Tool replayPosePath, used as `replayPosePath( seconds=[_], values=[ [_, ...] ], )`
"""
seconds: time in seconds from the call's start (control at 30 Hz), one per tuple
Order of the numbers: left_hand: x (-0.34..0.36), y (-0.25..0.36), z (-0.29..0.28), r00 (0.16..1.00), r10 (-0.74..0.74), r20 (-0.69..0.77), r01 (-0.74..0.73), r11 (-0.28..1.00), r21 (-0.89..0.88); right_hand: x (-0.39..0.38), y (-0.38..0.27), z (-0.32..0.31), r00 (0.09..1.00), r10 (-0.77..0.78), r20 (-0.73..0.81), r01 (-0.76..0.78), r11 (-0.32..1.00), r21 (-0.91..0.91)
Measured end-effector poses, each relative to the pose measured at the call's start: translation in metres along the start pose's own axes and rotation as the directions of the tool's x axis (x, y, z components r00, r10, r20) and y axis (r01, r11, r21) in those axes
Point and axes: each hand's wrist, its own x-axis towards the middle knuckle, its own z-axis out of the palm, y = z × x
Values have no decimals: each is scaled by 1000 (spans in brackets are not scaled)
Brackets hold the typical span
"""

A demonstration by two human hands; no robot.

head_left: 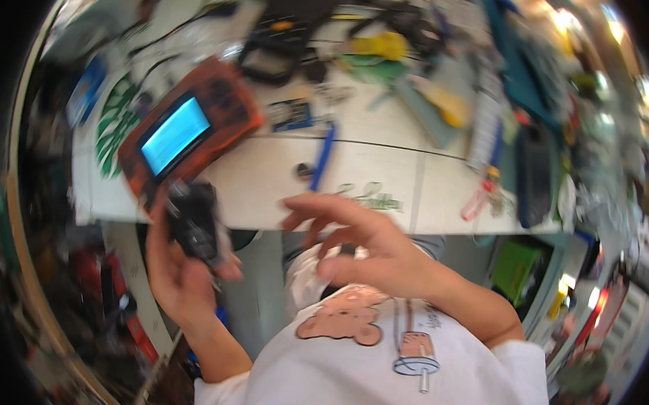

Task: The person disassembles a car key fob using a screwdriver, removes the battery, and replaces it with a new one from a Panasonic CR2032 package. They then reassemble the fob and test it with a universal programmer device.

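Note:
My left hand is wrapped round a small black object, boxy and palm-sized, held at the table's front edge; blur hides its exact kind. Just beyond it lies an orange handheld device with a lit blue screen. In front of the table, my right hand hovers with its fingers apart and nothing in them. Nearest to those fingers on the tabletop are a blue pen-like tool and a small dark round piece.
A black meter-like device and a small blue circuit board lie on the white table. Yellow and green items crowd the back. Red-handled pliers or scissors and a dark long case sit at the right.

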Motion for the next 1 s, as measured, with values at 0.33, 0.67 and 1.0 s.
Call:
replayPosePath(
  seconds=[0.33,0.67,1.0],
  values=[
    [24,1,136,783,-367,503,479,871,-111,-50,-28,-70,906,-192,-377,330,878,346],
    [62,138,281,103,-546,831,140,835,532,-266,-167,-68,375,7,-927,762,567,313],
    [34,111,398,-211,-393,895,154,891,427,-496,-147,-47,-632,1,-775,726,352,-591]
  ],
)
